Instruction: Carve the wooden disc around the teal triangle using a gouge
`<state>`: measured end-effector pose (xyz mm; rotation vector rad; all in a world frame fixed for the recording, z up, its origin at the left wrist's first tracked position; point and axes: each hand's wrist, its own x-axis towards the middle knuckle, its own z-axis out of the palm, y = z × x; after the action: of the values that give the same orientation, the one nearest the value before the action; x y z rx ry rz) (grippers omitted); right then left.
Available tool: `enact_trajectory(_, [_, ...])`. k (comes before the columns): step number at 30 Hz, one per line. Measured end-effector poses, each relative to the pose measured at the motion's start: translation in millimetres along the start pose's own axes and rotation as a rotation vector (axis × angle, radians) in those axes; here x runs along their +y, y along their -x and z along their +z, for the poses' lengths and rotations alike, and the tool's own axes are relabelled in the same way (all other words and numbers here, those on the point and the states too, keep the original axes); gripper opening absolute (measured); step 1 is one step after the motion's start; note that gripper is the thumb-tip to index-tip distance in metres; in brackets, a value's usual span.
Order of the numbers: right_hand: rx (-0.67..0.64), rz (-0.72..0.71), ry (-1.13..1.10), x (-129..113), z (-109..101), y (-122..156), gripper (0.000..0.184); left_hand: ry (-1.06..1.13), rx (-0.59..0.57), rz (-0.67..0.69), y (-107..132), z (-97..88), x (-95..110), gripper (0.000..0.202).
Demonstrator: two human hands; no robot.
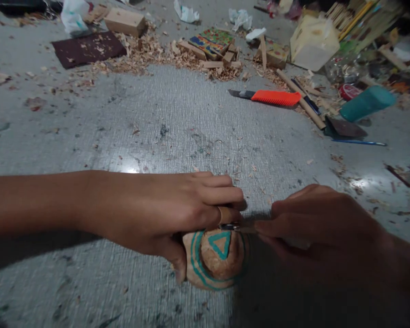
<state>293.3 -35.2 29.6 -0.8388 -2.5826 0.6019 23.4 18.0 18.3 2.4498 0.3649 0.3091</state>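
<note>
The left hand (187, 205) clamps a wooden disc (222, 264) between fingers (222, 196) and thumb (180, 264) — the right hand (314, 228) pinches a tool (229, 227) near twelve o'clock.

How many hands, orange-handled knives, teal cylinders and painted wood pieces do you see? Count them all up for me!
Hands: 2 (left hand and right hand)
Orange-handled knife: 1
Teal cylinder: 1
Painted wood piece: 1
Total: 5

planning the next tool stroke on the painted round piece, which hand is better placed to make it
Probably the right hand: it holds the thin tool, tip near the round piece, while the left hand grips that piece.
</note>
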Motion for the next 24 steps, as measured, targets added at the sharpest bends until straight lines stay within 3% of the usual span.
enact_trajectory(5, [0.118, 0.001, 0.216, -16.6, 13.6, 15.8, 0.013, 0.033, 0.007, -0.017, -6.3, -9.8, 4.3, 0.049])
enact_trajectory(10, [0.070, -0.246, 0.486, -19.1, 12.1, 18.4, 0.006, 0.075, -0.329, 0.097, -15.1, -29.7, 0.4, 0.061])
enact_trajectory(13, [0.061, -0.313, 0.546, -12.3, 8.9, 15.1, 0.020, 0.061, -0.352, 0.098, -16.5, -32.7, -1.0, 0.066])
enact_trajectory(17, [0.041, -0.173, 0.384, -0.5, 6.0, 10.4, 0.032, 0.061, -0.334, 0.090, -13.5, -30.4, -1.3, 0.057])
enact_trajectory(21, [0.013, -0.058, 0.105, 3.3, 0.6, 5.3, 0.013, 0.028, -0.320, 0.098, -11.0, -31.8, 0.0, 0.062])
enact_trajectory(24, [-0.034, -0.051, 0.189, -3.1, -7.0, -1.1, 0.017, -0.009, -0.317, 0.094, -9.6, -34.4, 2.3, 0.057])
